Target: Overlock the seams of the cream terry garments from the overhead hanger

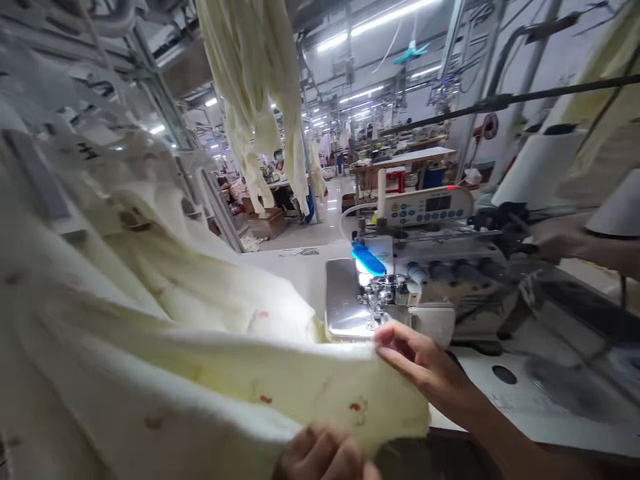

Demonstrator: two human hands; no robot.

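A pale yellow cloth (210,380) is gripped by the left hand (320,459) and pinched by the right hand (420,363) — its edge kept taut just before the sewing machine (425,293).

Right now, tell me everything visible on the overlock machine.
The overlock machine is a beige industrial unit on a white table. On top sits a pale control panel with blue buttons and a small display. A shiny steel bed extends left, beside a brightly lit needle and presser-foot area under a blue part. Pale yellow fabric appears to touch the bed's front edge, and the right hand pinches it just in front.
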